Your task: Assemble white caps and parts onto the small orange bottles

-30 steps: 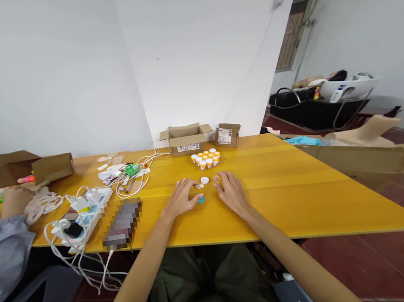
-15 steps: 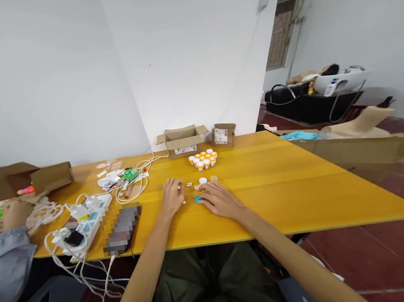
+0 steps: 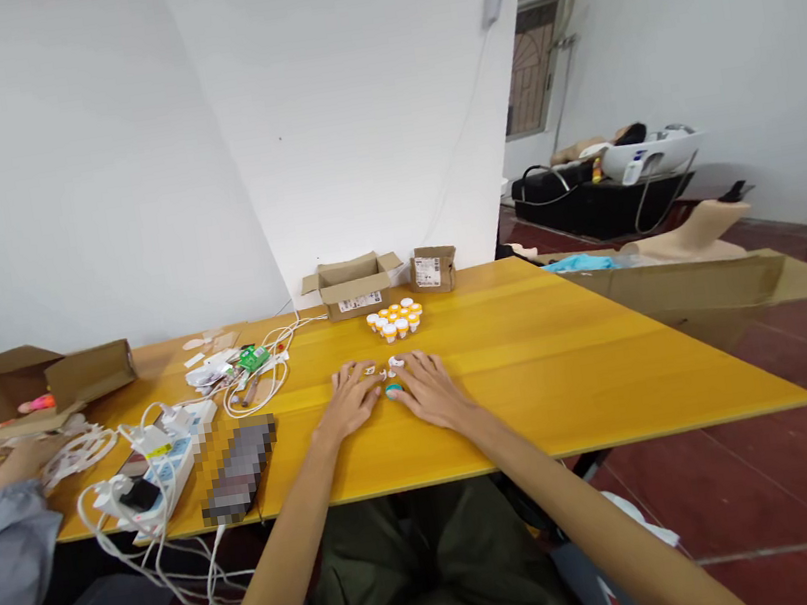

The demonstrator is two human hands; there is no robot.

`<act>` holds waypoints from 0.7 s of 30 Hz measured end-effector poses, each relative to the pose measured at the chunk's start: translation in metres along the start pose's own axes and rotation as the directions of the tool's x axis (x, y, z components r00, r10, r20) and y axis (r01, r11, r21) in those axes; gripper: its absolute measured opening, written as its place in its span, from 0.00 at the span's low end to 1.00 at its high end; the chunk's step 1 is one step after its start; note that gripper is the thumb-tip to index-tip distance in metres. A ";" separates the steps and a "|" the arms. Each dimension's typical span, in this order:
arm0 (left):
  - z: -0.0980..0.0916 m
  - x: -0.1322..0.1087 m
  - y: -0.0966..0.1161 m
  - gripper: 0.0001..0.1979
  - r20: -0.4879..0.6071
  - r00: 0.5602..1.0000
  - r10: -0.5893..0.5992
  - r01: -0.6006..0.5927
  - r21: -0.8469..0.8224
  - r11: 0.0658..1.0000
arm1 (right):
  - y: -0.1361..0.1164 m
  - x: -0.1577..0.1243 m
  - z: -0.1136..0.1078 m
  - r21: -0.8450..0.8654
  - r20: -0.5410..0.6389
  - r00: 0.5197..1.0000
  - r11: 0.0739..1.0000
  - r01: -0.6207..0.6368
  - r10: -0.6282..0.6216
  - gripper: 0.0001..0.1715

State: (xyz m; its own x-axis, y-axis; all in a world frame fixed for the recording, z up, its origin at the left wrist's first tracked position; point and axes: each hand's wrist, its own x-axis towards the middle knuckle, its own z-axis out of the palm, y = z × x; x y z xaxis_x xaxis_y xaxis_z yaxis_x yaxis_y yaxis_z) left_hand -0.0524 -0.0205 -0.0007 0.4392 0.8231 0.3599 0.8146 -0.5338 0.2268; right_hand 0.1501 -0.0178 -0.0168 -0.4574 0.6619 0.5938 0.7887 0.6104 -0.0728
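My left hand [image 3: 349, 399] rests low over the table with its fingers apart, fingertips beside a small white piece with dark marks [image 3: 370, 370]. My right hand [image 3: 430, 391] lies opposite, fingers stretched out and palm down. A small teal round thing [image 3: 393, 389] sits at its thumb; whether the thumb presses on it I cannot tell. Between the hands are more small white pieces [image 3: 385, 375], too small to name. Part of a white round thing [image 3: 394, 359] shows at my right fingertips. Beyond stands a cluster of small orange jars with white lids [image 3: 401, 326].
An open cardboard box [image 3: 354, 290] and a smaller box [image 3: 433, 270] stand against the wall. Left of me lie a dark phone [image 3: 240, 468], a power strip [image 3: 188, 456] with tangled cables, and a green packet [image 3: 252, 358]. Another person's hands [image 3: 22, 461] work at the far left.
My hands have moved a little farther forward, and the left fingers have spread. My right hand now covers most of the white and tan round things. The view has shifted slightly right.
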 end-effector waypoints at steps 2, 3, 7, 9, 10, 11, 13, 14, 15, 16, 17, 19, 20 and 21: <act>0.000 0.000 -0.001 0.14 -0.023 1.000 -0.012 0.012 0.003 1.000 | 0.000 0.000 0.001 -0.009 0.019 1.000 1.000 -0.005 0.005 0.21; 0.000 0.000 -0.001 0.13 -0.042 0.999 -0.018 0.019 0.003 1.000 | -0.001 0.000 0.001 -0.012 0.027 1.000 1.000 -0.003 0.003 0.21; 0.000 0.000 -0.002 0.08 -0.132 0.990 -0.053 0.056 0.021 0.998 | -0.001 0.000 0.000 -0.014 0.033 0.999 1.000 0.008 -0.007 0.21; 0.001 0.000 -0.002 0.07 -0.156 0.985 -0.078 0.085 0.039 0.996 | 0.000 -0.001 0.000 -0.011 0.022 1.000 1.000 0.010 -0.010 0.21; 0.001 0.000 -0.002 0.07 -0.163 0.983 -0.089 0.098 0.047 0.994 | 0.000 -0.001 0.000 -0.009 0.017 1.000 1.000 0.011 -0.011 0.20; 0.001 0.000 -0.002 0.06 -0.171 0.980 -0.100 0.110 0.054 0.992 | 0.000 -0.001 0.000 -0.006 0.012 1.000 1.000 0.012 -0.012 0.19; 0.001 0.000 -0.002 0.06 -0.190 0.975 -0.118 0.132 0.062 0.989 | 0.000 -0.001 0.000 0.002 0.006 1.000 1.000 0.014 -0.014 0.18; 0.001 0.000 -0.002 0.06 -0.198 0.972 -0.125 0.140 0.063 0.988 | 0.000 -0.002 0.000 0.006 0.004 1.000 1.000 0.016 -0.016 0.18; 0.001 0.001 -0.002 0.05 -0.204 0.970 -0.131 0.146 0.062 0.987 | 0.000 -0.002 -0.001 0.008 0.004 1.000 1.000 0.019 -0.019 0.17; 0.001 0.001 -0.002 0.05 -0.208 0.969 -0.135 0.151 0.059 0.987 | 0.000 -0.002 -0.001 0.009 0.005 1.000 1.000 0.023 -0.023 0.17; 0.000 0.001 -0.002 0.05 -0.212 0.967 -0.139 0.153 0.053 0.987 | 0.000 -0.002 -0.002 0.010 0.006 1.000 1.000 0.028 -0.028 0.16; -0.001 0.002 -0.002 0.05 -0.213 0.967 -0.142 0.153 0.037 0.987 | -0.001 -0.002 -0.003 0.012 0.006 0.999 0.999 0.037 -0.037 0.15; -0.001 0.002 -0.001 0.04 -0.212 0.967 -0.142 0.151 0.027 0.988 | -0.001 -0.002 -0.004 0.015 0.005 0.999 0.999 0.039 -0.039 0.15; -0.002 0.001 0.000 0.03 -0.205 0.969 -0.137 0.143 0.018 0.990 | -0.001 -0.002 -0.005 0.018 0.003 0.999 0.999 0.039 -0.039 0.15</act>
State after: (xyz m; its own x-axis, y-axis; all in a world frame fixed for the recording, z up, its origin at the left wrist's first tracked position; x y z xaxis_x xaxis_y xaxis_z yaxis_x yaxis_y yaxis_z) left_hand -0.0521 -0.0197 0.0013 0.2368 0.8311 0.5032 0.8758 -0.4069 0.2597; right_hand 0.1520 -0.0218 -0.0138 -0.4891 0.6386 0.5942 0.7628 0.6435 -0.0638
